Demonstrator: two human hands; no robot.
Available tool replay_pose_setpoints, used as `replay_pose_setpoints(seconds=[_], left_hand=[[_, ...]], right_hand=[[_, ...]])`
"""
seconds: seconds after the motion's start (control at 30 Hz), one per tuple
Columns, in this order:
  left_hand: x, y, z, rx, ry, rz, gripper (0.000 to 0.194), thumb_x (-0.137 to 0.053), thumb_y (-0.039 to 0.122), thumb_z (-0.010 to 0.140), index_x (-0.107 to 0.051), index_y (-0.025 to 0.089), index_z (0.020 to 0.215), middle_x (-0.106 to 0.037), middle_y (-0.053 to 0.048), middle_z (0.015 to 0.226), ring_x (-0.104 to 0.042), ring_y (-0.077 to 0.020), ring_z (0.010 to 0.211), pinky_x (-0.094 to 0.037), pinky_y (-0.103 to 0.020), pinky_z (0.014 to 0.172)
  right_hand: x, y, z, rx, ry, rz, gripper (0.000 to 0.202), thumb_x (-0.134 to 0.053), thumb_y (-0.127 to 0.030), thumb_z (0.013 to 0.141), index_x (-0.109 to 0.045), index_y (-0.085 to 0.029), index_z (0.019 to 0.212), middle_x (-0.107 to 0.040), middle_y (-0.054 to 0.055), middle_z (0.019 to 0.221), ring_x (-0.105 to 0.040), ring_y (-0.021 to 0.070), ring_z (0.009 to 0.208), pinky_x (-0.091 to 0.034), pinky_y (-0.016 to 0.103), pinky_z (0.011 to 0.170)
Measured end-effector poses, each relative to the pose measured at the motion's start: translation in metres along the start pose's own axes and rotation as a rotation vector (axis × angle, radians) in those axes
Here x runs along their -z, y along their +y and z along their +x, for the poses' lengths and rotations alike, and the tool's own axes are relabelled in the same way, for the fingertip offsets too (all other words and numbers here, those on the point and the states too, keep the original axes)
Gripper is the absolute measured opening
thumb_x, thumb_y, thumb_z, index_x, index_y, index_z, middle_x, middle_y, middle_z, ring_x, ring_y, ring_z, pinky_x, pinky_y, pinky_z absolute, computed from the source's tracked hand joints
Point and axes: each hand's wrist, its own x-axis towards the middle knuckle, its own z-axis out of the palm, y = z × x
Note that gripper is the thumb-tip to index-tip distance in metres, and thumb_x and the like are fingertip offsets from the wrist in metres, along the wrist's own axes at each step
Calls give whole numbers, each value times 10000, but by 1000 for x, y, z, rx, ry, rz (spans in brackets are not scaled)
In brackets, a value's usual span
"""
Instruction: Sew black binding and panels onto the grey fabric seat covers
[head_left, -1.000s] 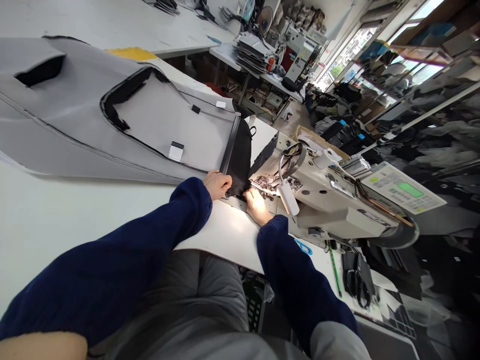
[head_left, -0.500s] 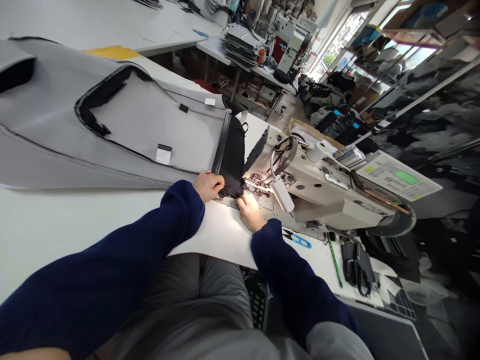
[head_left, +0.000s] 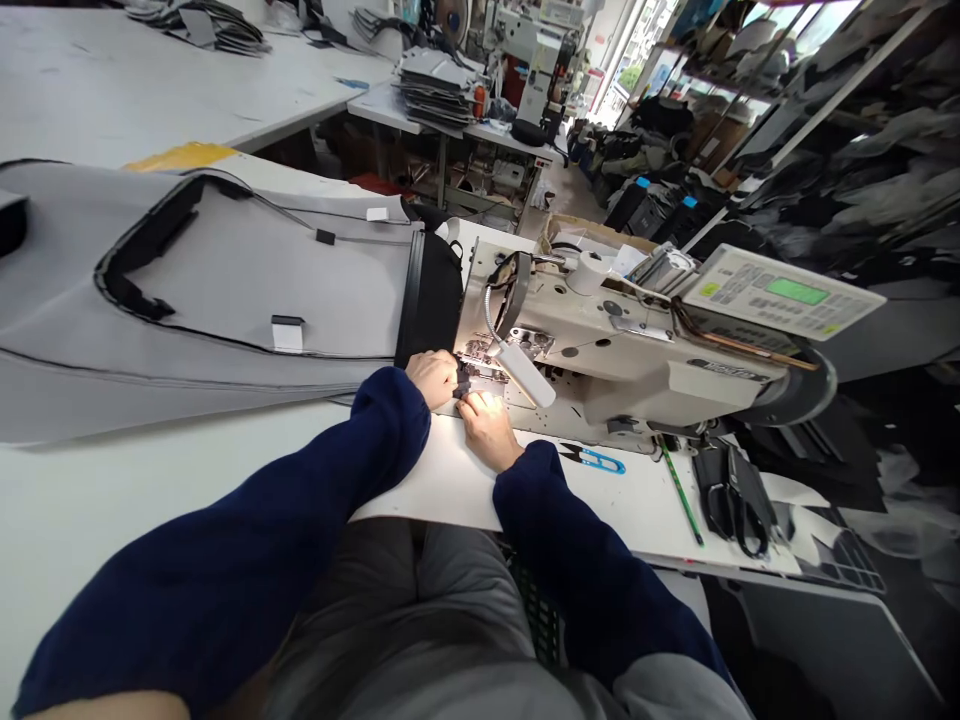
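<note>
A large grey fabric panel (head_left: 345,300) with black trim stretches across the table on the left, ending in a black fabric section (head_left: 439,290) beside the sewing machine (head_left: 600,340). My left hand (head_left: 433,378) is closed on the near corner of that black fabric, just left of the needle area. Close by on the right, my right hand (head_left: 486,425) has its fingers bent together at the fabric's edge under the machine's small lamp (head_left: 527,374). Its fingertips touch the dark edge. The exact stitching point is partly hidden by the fingers and the machine head.
Blue-handled thread snips (head_left: 600,460), a green pencil (head_left: 682,495) and black-handled scissors (head_left: 739,510) lie right of my right hand. The control panel (head_left: 787,290) sits above the machine. Behind stand a cardboard box (head_left: 600,235) and a stack of cut pieces (head_left: 439,88).
My view has turned, shifting the scene left. My left hand has moved closer to the needle area, nearer my right hand. The black fabric's near corner is now more covered by my fingers.
</note>
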Motion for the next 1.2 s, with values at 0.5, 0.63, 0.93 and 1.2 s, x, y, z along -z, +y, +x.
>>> replay_pose_setpoints(seconds=[0.5, 0.63, 0.93, 1.2], left_hand=[[-9, -6, 32, 116, -30, 191, 397, -471, 215, 746, -614, 178, 1114, -637, -113, 1004, -554, -293, 964, -414, -398, 805], [-9, -8, 35, 88, -49, 181, 400, -525, 263, 721, -612, 212, 1108, -636, -92, 1025, -557, -287, 954, -409, -381, 810], [-6, -1, 24, 61, -21, 272, 325, -489, 259, 791, -638, 155, 1061, -628, -129, 1061, -527, -292, 1040, -370, -422, 911], [-6, -9, -38, -118, 155, 251, 428, -450, 329, 889, -507, 254, 1306, -414, -100, 1432, -350, -297, 1318, -149, -556, 1100]], right_hand=[[1, -2, 1, -39, 14, 40, 194, -456, -68, 849, -620, -137, 927, -590, 102, 959, -470, 225, 892, -362, 327, 759], [2, -3, 1, -43, -3, 30, 163, -494, -71, 830, -620, -129, 916, -595, 90, 953, -468, 224, 883, -358, 325, 756], [5, -3, 1, -49, -23, 48, 160, -479, -61, 839, -605, -126, 913, -578, 103, 958, -461, 217, 895, -355, 331, 773], [4, -3, 1, -62, -5, 67, 191, -433, -83, 875, -609, -151, 905, -585, 102, 953, -476, 223, 904, -375, 341, 781]])
